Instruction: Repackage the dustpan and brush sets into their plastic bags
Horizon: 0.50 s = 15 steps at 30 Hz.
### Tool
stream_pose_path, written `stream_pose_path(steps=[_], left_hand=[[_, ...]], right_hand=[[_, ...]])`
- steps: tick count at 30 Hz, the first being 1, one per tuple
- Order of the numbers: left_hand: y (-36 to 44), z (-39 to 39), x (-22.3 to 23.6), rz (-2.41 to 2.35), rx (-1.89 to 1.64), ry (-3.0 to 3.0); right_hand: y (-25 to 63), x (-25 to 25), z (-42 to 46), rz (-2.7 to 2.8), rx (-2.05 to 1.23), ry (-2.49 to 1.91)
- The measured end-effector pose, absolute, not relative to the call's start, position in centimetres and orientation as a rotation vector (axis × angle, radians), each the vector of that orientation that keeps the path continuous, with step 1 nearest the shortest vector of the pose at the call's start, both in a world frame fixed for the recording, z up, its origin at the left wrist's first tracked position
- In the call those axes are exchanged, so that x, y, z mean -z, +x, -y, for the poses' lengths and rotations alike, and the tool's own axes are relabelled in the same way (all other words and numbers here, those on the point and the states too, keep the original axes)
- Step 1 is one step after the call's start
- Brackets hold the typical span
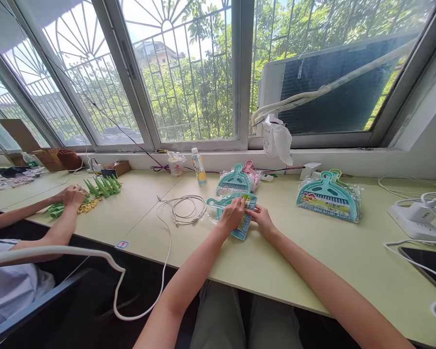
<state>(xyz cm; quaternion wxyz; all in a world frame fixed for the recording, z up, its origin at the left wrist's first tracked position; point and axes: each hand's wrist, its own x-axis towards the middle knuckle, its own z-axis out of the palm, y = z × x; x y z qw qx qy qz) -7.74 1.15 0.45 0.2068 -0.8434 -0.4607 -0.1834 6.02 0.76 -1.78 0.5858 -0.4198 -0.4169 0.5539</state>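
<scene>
A small teal dustpan-and-brush set (242, 234) lies on its side on the table in front of me, with its handle to the left, blue bristles and a printed card on it. Over its middle, my left hand (233, 213) is closed on the set and presses the card. My right hand (263, 219) pinches the card side at the right edge, fingers curled. Clear plastic wrap shows near the handle. Just behind stand teal and pink wrapped sets (236, 180). To the right lies another stack of wrapped teal and green sets (327, 198).
A coiled white cable (187, 209) lies left of my hands. A drink bottle (199, 167) and a bagged cup (176, 164) stand near the sill. At right are a power strip (417, 224) and a phone (427, 261). Another person's hands (72, 196) handle green pieces at left.
</scene>
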Motion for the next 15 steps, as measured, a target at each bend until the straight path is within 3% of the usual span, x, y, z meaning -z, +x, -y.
stream_pose_path(steps=[7,15], left_hand=[[-7.47,-0.93,-0.64,1.416,0.538,-2.294],[-7.47,-0.98,-0.91,1.505,0.822,-2.205]], right_hand=[[6.13,1.91,-0.61,1.033,-1.291,-0.961],[5.84,1.87,-0.51,1.095,-1.314,-0.949]])
